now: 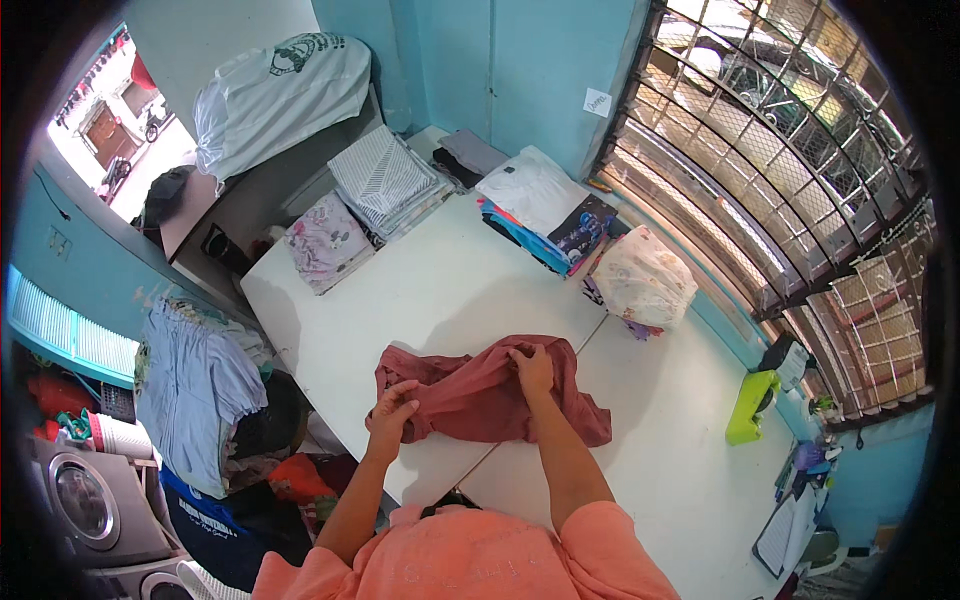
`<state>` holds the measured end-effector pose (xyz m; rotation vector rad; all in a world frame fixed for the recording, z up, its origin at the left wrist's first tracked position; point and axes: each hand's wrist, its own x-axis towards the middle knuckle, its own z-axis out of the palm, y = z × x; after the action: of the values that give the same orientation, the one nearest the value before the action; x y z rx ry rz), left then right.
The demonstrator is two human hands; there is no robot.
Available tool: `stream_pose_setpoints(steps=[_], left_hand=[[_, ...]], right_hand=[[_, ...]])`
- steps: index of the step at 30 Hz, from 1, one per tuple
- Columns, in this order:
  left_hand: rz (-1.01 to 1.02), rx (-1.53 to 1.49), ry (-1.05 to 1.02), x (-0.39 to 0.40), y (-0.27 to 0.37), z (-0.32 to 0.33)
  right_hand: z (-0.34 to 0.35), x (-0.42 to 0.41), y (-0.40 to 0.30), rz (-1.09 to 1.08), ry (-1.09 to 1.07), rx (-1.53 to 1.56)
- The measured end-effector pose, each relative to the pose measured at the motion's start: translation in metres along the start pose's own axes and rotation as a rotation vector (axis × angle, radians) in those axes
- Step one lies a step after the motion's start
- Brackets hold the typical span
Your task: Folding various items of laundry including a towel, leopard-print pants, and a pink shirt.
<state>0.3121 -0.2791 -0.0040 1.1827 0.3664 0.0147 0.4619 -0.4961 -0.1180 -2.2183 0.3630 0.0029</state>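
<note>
A dark red garment (480, 401) lies rumpled on the white table (420, 289) in front of me, its shape bunched so that I cannot tell its exact kind. My left hand (392, 416) has the near left edge of the cloth between thumb and fingers. Farther right, my right hand (532, 369) pinches a raised fold near the upper part of the garment. Some of the fabric under both hands is hidden by the fingers.
Folded striped cloths (386, 180), a pink printed cloth (330, 240), a stack of shirts (540, 199) and a cream printed bundle (645, 274) line the table's far side. A green tape dispenser (750, 409) and a clipboard (784, 532) lie right. Hanging clothes (199, 390) crowd the left.
</note>
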Motion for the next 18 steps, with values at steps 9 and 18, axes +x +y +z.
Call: stream_pose_setpoints(steps=[9, 18], left_hand=[[0.152, 0.334, 0.139, -0.013, -0.001, -0.026], [0.575, 0.903, 0.291, 0.012, 0.103, 0.001]], right_hand=[[-0.009, 0.003, -0.038, 0.111, -0.045, 0.711], [-0.184, 0.040, -0.179, -0.297, -0.643, 0.660]])
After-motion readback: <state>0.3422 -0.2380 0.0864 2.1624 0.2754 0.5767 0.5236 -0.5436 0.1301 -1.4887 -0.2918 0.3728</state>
